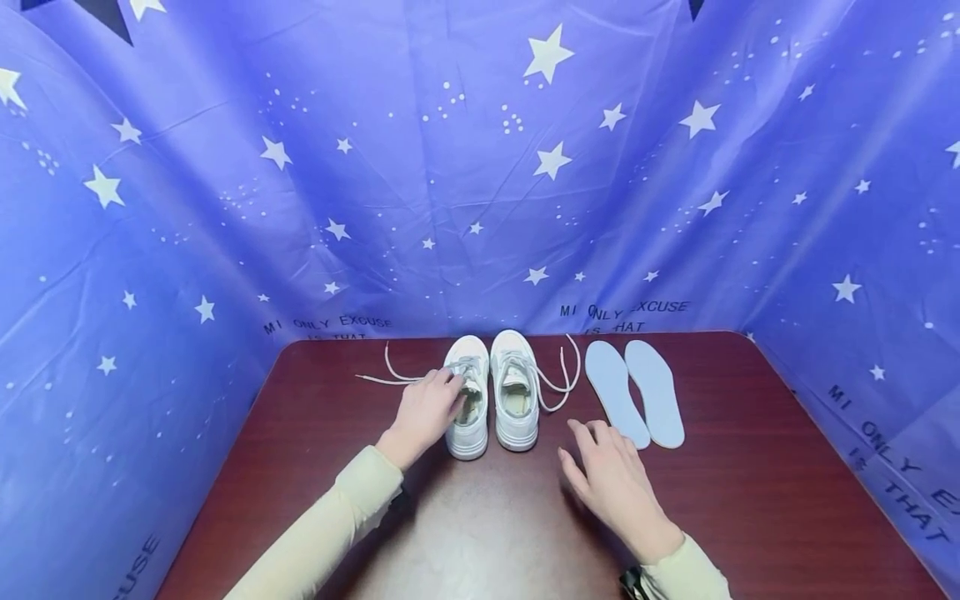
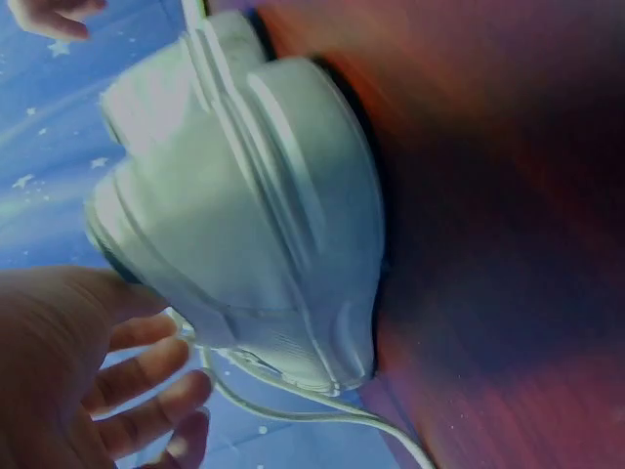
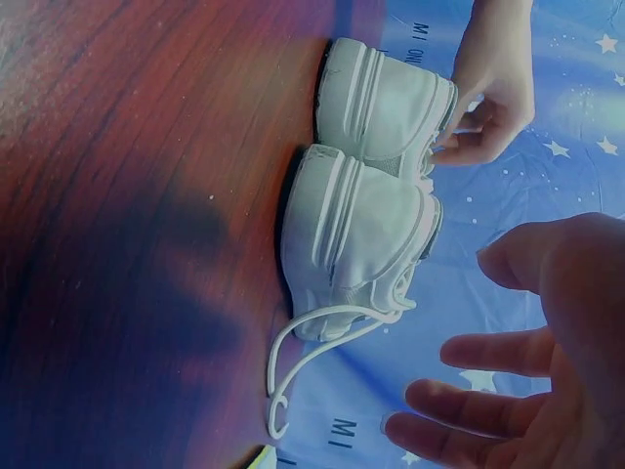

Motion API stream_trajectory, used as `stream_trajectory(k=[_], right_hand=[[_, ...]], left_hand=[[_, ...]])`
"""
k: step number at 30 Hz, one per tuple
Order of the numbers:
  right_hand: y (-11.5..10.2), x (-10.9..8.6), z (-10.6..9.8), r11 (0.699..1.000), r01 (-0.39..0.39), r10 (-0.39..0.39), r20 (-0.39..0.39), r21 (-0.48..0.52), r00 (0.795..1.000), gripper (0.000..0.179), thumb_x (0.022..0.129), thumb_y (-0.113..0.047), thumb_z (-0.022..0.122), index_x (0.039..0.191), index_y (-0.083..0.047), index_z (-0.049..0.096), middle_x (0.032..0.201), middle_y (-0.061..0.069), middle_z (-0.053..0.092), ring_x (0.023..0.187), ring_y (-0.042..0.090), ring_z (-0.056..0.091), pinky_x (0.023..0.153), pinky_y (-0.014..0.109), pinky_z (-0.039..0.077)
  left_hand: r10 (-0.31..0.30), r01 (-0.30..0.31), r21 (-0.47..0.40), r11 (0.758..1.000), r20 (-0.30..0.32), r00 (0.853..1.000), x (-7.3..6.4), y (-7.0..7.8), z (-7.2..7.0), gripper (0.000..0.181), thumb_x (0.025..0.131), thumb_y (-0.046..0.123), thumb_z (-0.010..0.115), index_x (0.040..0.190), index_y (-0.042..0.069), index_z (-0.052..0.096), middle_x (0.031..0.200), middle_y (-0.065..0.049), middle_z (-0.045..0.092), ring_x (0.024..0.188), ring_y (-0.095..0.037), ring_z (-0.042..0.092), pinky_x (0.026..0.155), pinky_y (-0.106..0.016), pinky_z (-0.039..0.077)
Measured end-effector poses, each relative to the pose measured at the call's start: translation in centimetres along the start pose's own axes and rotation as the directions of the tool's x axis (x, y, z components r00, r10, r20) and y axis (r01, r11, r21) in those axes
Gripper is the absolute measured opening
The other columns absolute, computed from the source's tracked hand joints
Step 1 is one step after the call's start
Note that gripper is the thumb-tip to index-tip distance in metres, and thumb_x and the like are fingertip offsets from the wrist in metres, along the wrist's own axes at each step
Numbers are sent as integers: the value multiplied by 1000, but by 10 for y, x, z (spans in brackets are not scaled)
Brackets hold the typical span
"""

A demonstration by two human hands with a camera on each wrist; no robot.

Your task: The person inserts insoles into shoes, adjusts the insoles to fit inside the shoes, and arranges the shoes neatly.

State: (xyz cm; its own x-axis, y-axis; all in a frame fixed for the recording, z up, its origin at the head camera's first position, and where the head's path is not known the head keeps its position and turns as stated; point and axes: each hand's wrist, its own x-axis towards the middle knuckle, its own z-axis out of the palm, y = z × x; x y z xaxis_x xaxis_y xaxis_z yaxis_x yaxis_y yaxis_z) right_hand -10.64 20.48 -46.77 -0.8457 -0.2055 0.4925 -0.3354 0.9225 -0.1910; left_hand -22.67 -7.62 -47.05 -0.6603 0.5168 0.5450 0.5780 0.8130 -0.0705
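Note:
Two white lace-up shoes stand side by side on the table, heels toward me: the left shoe and the right shoe. My left hand is over the left shoe's opening. In the left wrist view its thumb is right at the collar, with the other fingers loosely bent near the laces. My right hand, fingers spread and relaxed, hovers right of the shoes with nothing in it. Close beyond its fingertips lie two pale insoles, the left insole and the right insole.
The dark red-brown table has a blue curtain with white stars around its back and sides. Loose laces trail left of the left shoe, and a looped lace lies between the right shoe and the insoles.

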Motion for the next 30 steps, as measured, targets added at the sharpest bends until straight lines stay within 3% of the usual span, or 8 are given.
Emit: stream_trajectory(k=[7, 14, 24, 30], right_hand=[[3, -2, 2, 1000, -11, 11, 16, -5, 1000, 40, 91, -22, 75, 123, 0, 68, 99, 15, 65, 88, 35, 63, 70, 45, 47], [5, -3, 2, 1000, -16, 17, 24, -14, 1000, 41, 91, -23, 75, 124, 0, 68, 103, 16, 67, 91, 35, 63, 72, 46, 47], [7, -7, 4, 1000, -9, 10, 37, -25, 999, 42, 89, -24, 77, 124, -2, 69, 105, 13, 67, 97, 35, 64, 78, 52, 49], [6, -10, 6, 1000, 1, 0, 42, -26, 999, 38, 91, -21, 74, 124, -3, 69, 108, 15, 67, 99, 36, 64, 81, 52, 49]], left_hand=[[61, -63, 20, 998, 57, 996, 11, -4, 8, 22, 85, 21, 85, 91, 11, 66, 87, -6, 58, 81, -26, 62, 52, -37, 52], [51, -55, 44, 997, 101, 994, 21, -3, 9, 26, 82, 21, 87, 94, 11, 66, 90, -6, 57, 83, -27, 60, 51, -37, 52], [63, -71, 79, 994, 95, 994, 23, -3, 11, 20, 84, 20, 82, 93, 12, 66, 89, -6, 56, 83, -26, 59, 53, -36, 50], [78, -83, 115, 990, 49, 996, 22, -3, 9, 17, 84, 21, 83, 91, 13, 68, 87, -4, 58, 82, -25, 60, 58, -36, 47]])
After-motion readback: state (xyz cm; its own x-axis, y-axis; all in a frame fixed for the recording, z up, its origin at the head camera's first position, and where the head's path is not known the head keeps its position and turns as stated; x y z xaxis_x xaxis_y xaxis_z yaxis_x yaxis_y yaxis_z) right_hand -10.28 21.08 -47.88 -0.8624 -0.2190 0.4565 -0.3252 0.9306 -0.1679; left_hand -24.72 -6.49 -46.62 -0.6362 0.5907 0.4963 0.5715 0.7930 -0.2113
